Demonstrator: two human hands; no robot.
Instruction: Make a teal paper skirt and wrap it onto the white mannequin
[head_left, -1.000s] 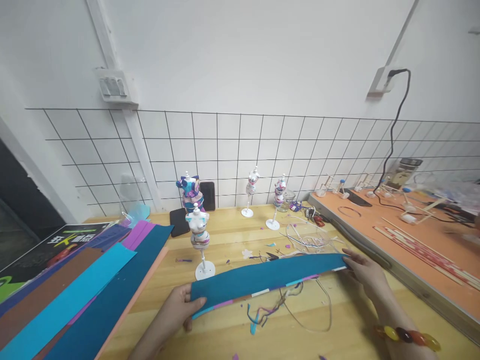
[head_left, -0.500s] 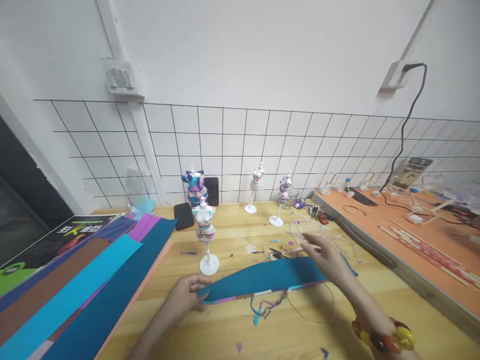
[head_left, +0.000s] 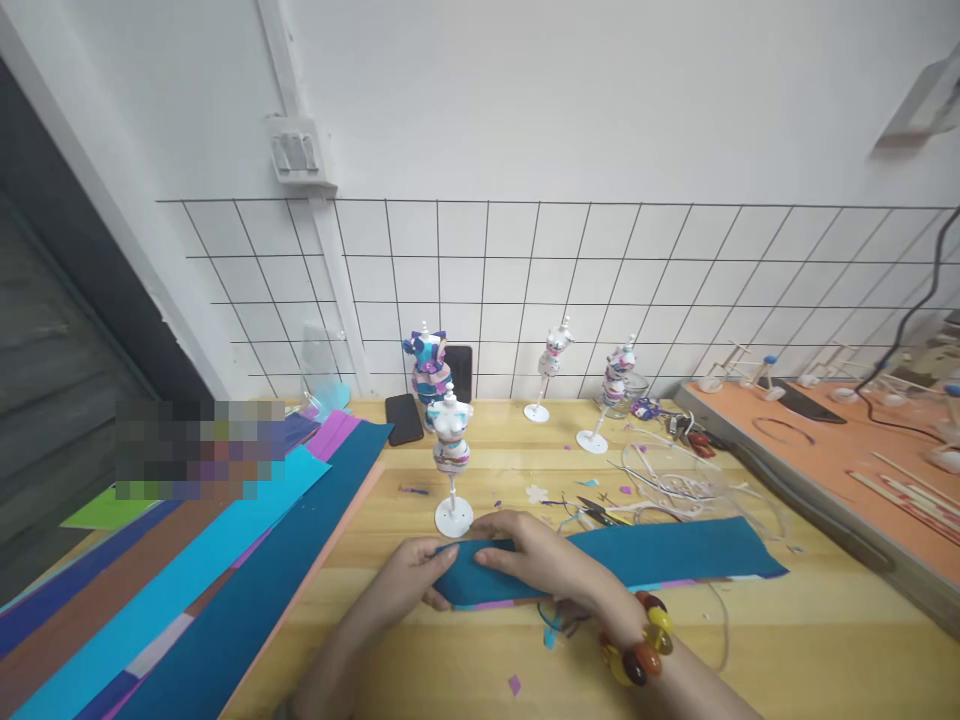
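A long teal strip of felt-like fabric (head_left: 675, 553) lies across the wooden table, with purple, white and brown pieces showing under its near edge. My left hand (head_left: 409, 580) pinches the strip's left end, thumb on top and fingers beneath. Close beside it, my right hand (head_left: 529, 550) grips the same end, its thumb pressed on the fabric and its fingers over the far edge. Just behind my hands stands a small white dress-form mannequin (head_left: 451, 450) wrapped with bits of coloured material. Cut scraps and thin cords (head_left: 551, 630) lie by the strip's near edge.
Several coloured fabric strips (head_left: 187, 570) are stacked at the left. More mini mannequins (head_left: 429, 365) and a phone (head_left: 404, 419) stand or lie at the back. Scissors (head_left: 600, 512) and tangled cord (head_left: 675, 480) lie behind the strip. An orange-topped surface (head_left: 817, 430) borders the right.
My right hand has moved left from above the strip's right part to its left end, where it now grips beside my left hand. The view has turned slightly left.
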